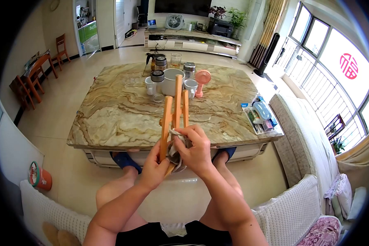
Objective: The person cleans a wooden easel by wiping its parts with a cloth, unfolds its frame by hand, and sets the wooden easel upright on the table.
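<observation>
My left hand (153,168) is closed around the lower end of a light-brown wooden frame (165,123), whose upright bars point up and away from me. Its exact kind I cannot make out. Bunched in my right hand (196,149) is a greyish cloth (174,152), pressed against the bars with the fingers closed on it. Both hands are close together above my lap, in front of the near table edge. Part of the frame's lower end is hidden by the cloth and my fingers.
Beyond the hands stands a marble-patterned table (119,119). It bears a white pot (168,86), mugs, glass jars, a pink handheld fan (202,82) and, at right, a tray of packaged items (261,117). A red bin (40,177) stands at far left.
</observation>
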A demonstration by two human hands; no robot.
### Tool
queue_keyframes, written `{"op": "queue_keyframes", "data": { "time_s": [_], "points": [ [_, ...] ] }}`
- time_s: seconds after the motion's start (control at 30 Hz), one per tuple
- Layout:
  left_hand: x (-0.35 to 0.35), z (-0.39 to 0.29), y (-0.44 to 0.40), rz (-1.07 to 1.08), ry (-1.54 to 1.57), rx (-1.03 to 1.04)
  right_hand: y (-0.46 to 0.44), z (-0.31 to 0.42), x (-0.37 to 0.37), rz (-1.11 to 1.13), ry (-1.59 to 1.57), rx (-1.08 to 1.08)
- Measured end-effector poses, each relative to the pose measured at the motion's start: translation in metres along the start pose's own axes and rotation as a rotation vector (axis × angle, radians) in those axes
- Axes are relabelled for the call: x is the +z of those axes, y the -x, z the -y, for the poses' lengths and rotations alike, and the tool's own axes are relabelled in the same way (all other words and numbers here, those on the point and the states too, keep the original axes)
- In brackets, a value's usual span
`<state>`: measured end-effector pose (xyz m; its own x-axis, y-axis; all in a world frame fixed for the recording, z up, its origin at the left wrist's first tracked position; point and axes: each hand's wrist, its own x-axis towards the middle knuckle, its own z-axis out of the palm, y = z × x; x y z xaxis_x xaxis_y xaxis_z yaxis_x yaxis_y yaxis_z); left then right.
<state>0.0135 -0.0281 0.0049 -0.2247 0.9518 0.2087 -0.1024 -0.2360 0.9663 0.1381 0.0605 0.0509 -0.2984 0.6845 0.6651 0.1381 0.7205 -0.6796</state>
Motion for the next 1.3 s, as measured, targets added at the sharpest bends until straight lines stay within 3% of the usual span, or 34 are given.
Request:
{"op": "queue_keyframes", "data": {
  "time_s": [0.1,0.2,0.27,0.37,0.4,0.53,0.6,0.73,0.83,0.93,0.97,1.1,1.3],
  "points": [
    [0.000,-0.005,-0.002,0.004,0.176,-0.113,-0.010,-0.004,-0.009,-0.157,0.038,0.002],
    [-0.003,0.010,-0.004,0.036,0.253,-0.175,-0.013,-0.023,-0.011,-0.247,-0.380,0.322],
    [-0.002,0.022,-0.003,0.061,0.336,-0.248,-0.014,-0.020,-0.015,-0.231,-0.445,0.348],
    [0.006,0.015,0.000,0.110,0.348,-0.255,-0.007,-0.026,-0.007,-0.174,-0.231,0.215],
    [0.009,0.010,0.001,0.111,0.347,-0.256,-0.009,-0.017,-0.008,-0.168,-0.002,-0.057],
    [0.008,0.007,-0.001,0.073,0.365,-0.276,0.006,0.007,0.002,0.090,-0.052,0.068],
    [-0.001,0.008,-0.005,0.043,0.369,-0.294,0.013,-0.001,0.008,0.183,-0.040,-0.060],
    [-0.009,-0.002,-0.014,0.010,0.366,-0.237,0.019,-0.005,0.008,0.324,-0.043,-0.081],
    [-0.010,-0.001,-0.017,-0.035,0.394,-0.246,0.009,-0.007,0.000,0.252,-0.081,-0.018],
    [-0.009,-0.007,-0.016,-0.064,0.422,-0.254,-0.002,-0.011,-0.011,0.017,0.024,0.011],
    [-0.011,-0.006,-0.016,-0.075,0.424,-0.287,-0.002,-0.019,-0.014,-0.014,-0.023,0.122],
    [-0.021,0.029,-0.021,-0.109,0.468,-0.342,-0.013,-0.028,-0.027,-0.176,-0.477,0.423],
    [-0.013,0.037,-0.016,-0.116,0.570,-0.474,-0.021,-0.026,-0.010,-0.371,-0.935,0.301]
  ]
}}
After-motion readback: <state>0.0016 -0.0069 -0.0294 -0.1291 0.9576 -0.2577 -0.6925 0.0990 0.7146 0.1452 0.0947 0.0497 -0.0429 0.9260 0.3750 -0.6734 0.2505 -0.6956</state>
